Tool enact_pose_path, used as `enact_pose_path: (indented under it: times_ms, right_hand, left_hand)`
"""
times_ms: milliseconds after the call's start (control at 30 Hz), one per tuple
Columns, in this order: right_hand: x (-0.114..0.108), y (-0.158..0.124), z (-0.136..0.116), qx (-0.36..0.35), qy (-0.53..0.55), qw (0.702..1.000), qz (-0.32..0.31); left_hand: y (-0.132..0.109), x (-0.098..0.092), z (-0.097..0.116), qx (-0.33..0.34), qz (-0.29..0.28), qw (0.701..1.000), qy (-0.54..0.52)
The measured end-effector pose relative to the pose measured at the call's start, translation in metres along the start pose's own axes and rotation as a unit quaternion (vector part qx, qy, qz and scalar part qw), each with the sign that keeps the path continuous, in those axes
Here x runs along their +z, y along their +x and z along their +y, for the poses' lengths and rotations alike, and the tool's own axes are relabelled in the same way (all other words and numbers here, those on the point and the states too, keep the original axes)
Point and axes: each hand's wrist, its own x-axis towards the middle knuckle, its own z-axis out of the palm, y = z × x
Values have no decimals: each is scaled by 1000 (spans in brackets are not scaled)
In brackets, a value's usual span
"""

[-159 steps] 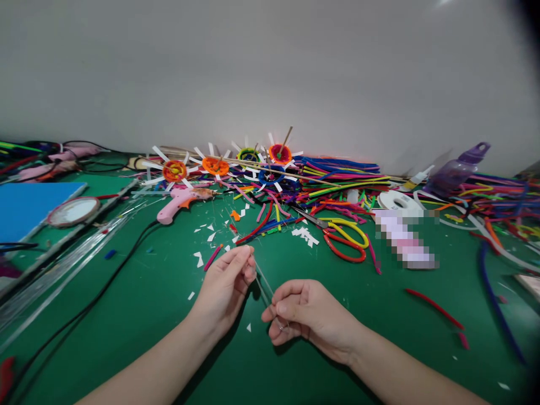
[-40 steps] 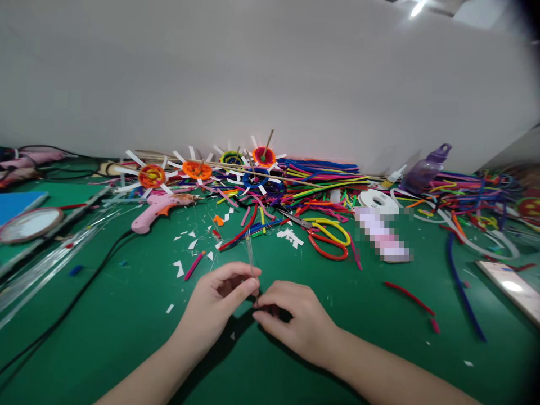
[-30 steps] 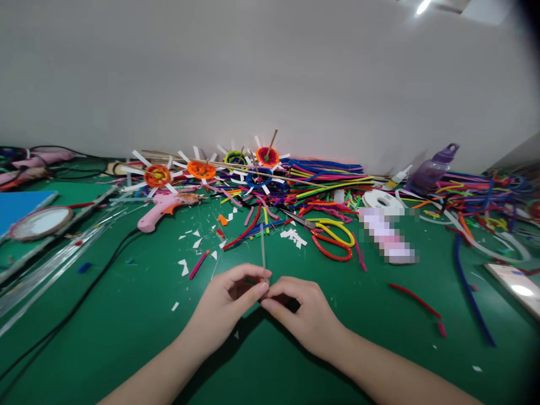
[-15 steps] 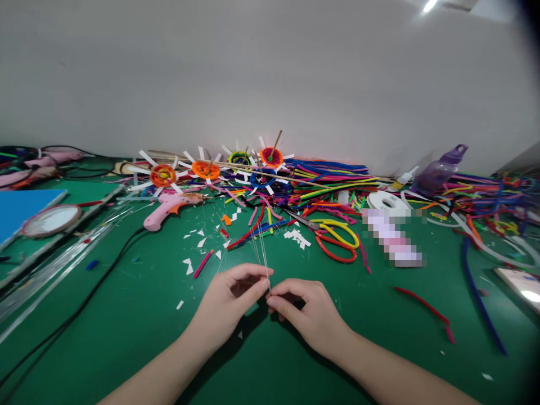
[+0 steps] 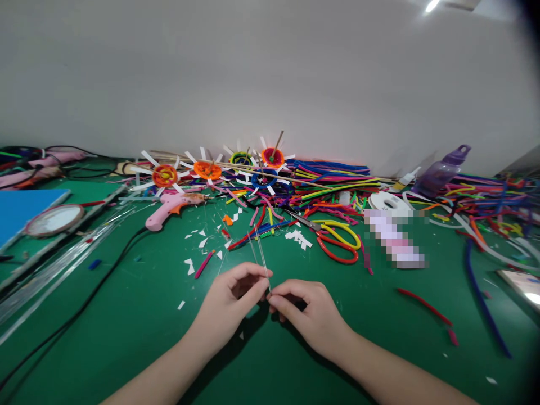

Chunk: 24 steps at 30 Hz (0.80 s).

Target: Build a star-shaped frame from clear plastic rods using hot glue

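My left hand (image 5: 230,306) and my right hand (image 5: 310,318) meet fingertip to fingertip low over the green table (image 5: 126,315). Both pinch the base of a thin clear strip (image 5: 259,256), folded so its two ends stick up and away from me. The fingers of each hand are curled closed around that pinch. Just beyond the strip lie white paper scraps (image 5: 299,238) and short coloured stick pieces (image 5: 205,263).
A pink glue gun (image 5: 169,206) with a black cord (image 5: 84,306) lies left. Scissors (image 5: 335,239) with red and yellow handles lie right of centre. Pinwheel-like flowers (image 5: 206,169), a heap of coloured sticks (image 5: 333,180), a tape roll (image 5: 390,202) and a purple bottle (image 5: 442,169) line the wall.
Five seconds ago my hands were apart with the strip stretched between them. Now they touch and the strip stands folded upright; over the last second they have barely moved.
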Motion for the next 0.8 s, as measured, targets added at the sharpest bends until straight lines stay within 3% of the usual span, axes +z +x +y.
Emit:
enact_pose_path:
  times_ms: [800]
  right_hand:
    - [2,-3,1,-18,-9,1000,12]
  left_hand:
    - [0,1,4,-1,-19,999,35]
